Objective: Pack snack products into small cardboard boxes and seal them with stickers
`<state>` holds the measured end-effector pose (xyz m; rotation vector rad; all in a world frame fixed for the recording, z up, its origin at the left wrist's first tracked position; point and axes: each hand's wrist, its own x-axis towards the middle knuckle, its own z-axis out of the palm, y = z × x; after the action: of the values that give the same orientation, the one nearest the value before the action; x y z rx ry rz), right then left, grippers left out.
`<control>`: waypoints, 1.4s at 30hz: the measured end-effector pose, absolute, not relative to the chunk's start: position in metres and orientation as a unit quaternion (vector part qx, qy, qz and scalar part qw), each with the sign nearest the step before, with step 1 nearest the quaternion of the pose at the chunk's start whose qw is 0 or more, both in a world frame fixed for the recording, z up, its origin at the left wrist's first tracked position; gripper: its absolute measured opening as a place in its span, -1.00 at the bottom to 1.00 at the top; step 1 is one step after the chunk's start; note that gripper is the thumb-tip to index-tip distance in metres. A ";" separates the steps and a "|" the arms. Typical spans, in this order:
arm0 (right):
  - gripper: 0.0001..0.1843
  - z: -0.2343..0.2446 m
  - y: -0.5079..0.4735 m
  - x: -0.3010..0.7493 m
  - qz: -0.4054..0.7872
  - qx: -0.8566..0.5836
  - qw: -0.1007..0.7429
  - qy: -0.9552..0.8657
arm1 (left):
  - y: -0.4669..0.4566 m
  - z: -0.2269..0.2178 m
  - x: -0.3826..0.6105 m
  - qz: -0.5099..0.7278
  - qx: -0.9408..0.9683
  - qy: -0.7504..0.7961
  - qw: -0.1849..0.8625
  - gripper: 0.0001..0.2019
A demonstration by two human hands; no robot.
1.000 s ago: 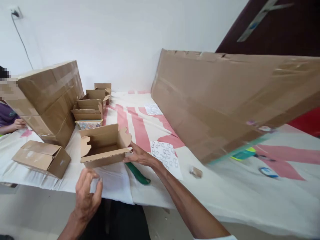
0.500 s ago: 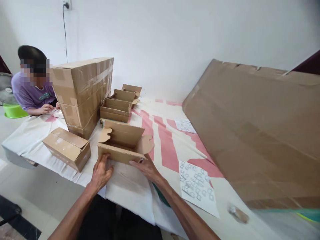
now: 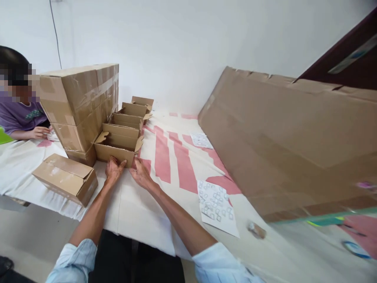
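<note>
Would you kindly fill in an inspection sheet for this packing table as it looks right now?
Surface: table under a white cloth with red stripes.
Job's things: open carton at the near end of a row of open cartons, beside taped stacked boxes.
Clutter: closed small box near the left edge; two printed sheets; a small wrapped item; large flat cardboard leaning at the right.
Hands: left hand and right hand, both open, fingertips at the open carton's front wall.
Cables: one black cable down the wall.
Surroundings: white wall; another person seated at far left.
</note>
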<state>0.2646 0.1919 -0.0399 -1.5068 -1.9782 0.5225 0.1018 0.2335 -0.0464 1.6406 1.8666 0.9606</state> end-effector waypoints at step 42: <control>-0.66 0.007 -0.024 0.306 0.596 -0.297 0.611 -0.429 | 0.027 0.050 0.125 0.452 0.742 0.241 0.432 -0.97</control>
<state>0.3061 -0.0243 0.0070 -0.6848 -0.9901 1.3755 0.1252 0.0273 0.0500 1.8507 0.6001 1.1263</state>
